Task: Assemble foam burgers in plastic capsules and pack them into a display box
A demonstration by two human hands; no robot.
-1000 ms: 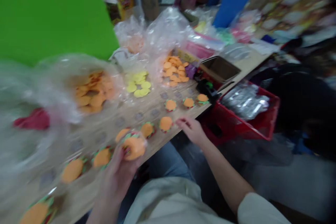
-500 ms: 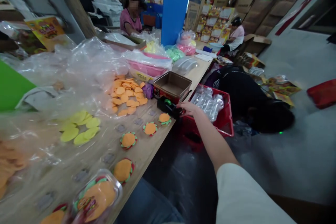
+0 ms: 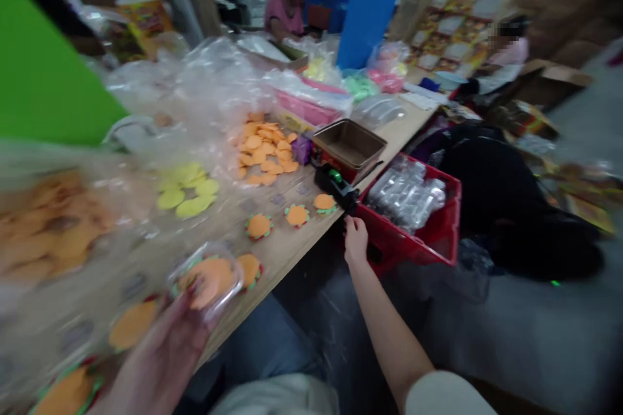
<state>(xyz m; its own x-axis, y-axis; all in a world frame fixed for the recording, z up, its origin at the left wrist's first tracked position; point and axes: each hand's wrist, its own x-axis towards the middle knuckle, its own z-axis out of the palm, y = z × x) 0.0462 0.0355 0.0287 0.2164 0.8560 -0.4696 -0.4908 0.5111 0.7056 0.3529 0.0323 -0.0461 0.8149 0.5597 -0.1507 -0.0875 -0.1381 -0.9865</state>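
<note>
Left hand (image 3: 160,353): closed around a clear plastic clamshell (image 3: 209,282), fingers under and up its side, held low over the table at bottom left. Motion blur on the hand. Inside the clamshell is a foam burger with an orange bun, green and red edges showing; the lid looks shut, but blur makes that hard to confirm.

Right hand (image 3: 355,241): empty, fingers loosely together and pointing forward, not closed on anything. Forearm reaches out bare from a pale sleeve (image 3: 438,395). Fingertips sit just below a black tape dispenser (image 3: 331,185), near the wooden table edge (image 3: 292,259) and a red plastic crate (image 3: 389,249) of clear packs. Contact with the edge: cannot tell.

Row of foam burgers (image 3: 296,215) lies on the table, between the hands and the loose orange foam discs (image 3: 263,152) and yellow foam discs (image 3: 187,194). Clear plastic bags (image 3: 209,78) sit behind them. A co-worker (image 3: 285,13) sits at the far end.
</note>
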